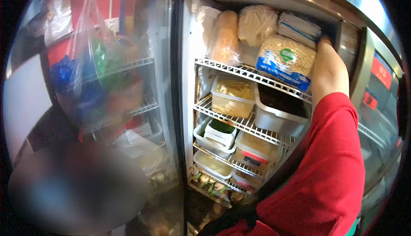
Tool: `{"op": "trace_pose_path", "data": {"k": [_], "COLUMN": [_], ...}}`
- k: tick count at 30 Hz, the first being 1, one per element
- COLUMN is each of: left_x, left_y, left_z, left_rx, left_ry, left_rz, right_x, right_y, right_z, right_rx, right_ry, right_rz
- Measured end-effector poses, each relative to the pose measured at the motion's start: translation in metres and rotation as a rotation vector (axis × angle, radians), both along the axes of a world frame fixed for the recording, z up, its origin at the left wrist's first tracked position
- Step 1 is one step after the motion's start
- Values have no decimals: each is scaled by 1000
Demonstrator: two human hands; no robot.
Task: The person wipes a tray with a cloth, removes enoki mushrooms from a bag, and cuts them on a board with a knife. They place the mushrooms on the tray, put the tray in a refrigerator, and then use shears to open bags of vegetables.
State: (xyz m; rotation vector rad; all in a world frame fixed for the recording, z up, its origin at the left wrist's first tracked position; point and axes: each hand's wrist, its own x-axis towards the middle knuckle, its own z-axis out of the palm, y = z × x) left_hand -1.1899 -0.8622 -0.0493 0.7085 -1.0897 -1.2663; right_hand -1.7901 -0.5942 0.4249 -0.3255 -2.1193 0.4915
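My right arm in a red sleeve stretches up into an upright fridge (187,86). My right hand (328,54) is at the right end of the top shelf (252,74), close against a clear bag of pale grains or beans (287,58) with a blue printed band. Its fingers are hidden at the back, so their grip does not show. On top of that bag lies a folded plastic packet with a blue stripe (299,27). Left of these stand a bag of white strips (257,24) and a long orange-tinted bag (226,37). My left hand is out of view.
Lower shelves hold a tub of pale pieces (233,97), a white tub with dark contents (280,116), a container of greens (220,131) and other tubs. The glass door (165,107) stands open at left. Another fridge door (381,90) is at right.
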Motion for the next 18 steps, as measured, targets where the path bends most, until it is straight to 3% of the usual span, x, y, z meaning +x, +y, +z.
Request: {"op": "trace_pose_path", "data": {"k": [4, 6, 9, 10, 12, 14, 15, 16, 18], "left_x": [28, 47, 77, 86, 103, 116, 123, 112, 106], "left_y": [0, 1, 6, 8, 8, 10, 13, 9, 0], "left_z": [-5, -9, -18, -23, -32, -19, -13, -22, -4], "left_rx": [10, 23, 33, 29, -6, -79, -134, -56, -114], "left_ry": [41, 56, 103, 146, 167, -249, -447, -248, -176], "left_rz": [48, 68, 106, 112, 99, 78, 75, 148, 166], "right_x": [27, 49, 145, 159, 182, 27, 11, 22, 44], "right_y": [-21, -35, -76, -85, -84, -61, -55, -51, -67], "right_z": [11, 7, -45, -68, -89, -100, -87, -77, -66], "right_rx": [317, 268, -616, -254, 304, 527, 579, 596, 661], "right_ry": [-254, -199, 451, 620, 505, 486, 292, 185, 214], "right_rz": [-64, -41, 398, 233, 230, 211, 282, 356, 534]}}
